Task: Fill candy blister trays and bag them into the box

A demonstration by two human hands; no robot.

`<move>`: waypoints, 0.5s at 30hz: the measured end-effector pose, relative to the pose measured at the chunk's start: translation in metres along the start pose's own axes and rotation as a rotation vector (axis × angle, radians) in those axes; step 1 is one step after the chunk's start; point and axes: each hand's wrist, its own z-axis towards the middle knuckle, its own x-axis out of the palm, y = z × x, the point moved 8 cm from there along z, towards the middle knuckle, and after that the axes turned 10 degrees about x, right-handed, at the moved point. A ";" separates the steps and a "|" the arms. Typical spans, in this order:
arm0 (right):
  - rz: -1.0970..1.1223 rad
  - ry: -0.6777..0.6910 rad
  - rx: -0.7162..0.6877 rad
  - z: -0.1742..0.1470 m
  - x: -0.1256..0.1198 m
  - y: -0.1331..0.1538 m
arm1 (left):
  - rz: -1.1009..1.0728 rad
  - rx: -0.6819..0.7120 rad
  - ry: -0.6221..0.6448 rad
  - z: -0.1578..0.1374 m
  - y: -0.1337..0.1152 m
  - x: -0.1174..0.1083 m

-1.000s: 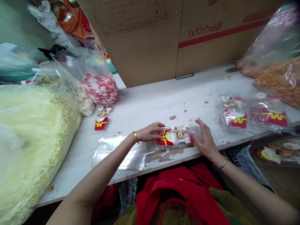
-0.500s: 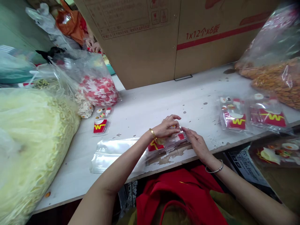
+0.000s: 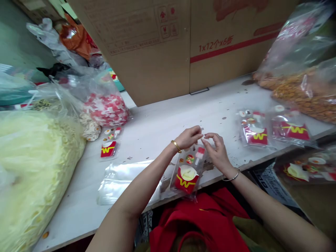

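In the head view a clear plastic bag (image 3: 187,175) stands tilted at the table's front edge. Inside it show a red fries carton with a yellow W, a small pizza, a red-and-white ice pop and a tiny burger. My left hand (image 3: 189,137) has its fingers closed at the bag's top edge, thumb and fingers pressed together. Opposite it, my right hand (image 3: 217,151) pinches the same top edge, fingertips nearly meeting the left ones. The hands cover part of the bag's mouth. Left of it lie flat, clear unfilled bags (image 3: 126,180).
Filled packs lie at left (image 3: 108,148) and right (image 3: 254,131). A large cardboard box (image 3: 162,70) stands behind. Big bags hold pale yellow pieces (image 3: 44,164), red-and-white pieces (image 3: 106,108) and orange-brown pieces (image 3: 301,87). Another pack (image 3: 311,168) lies below the table edge.
The filled bag, lying mostly under my hands before, is now tilted up toward me with its contents in view. My fingers have drawn together at its top edge.
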 end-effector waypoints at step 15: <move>0.243 -0.109 0.374 0.074 -0.140 -0.063 | 0.472 -0.077 -0.614 -0.055 -0.009 -0.105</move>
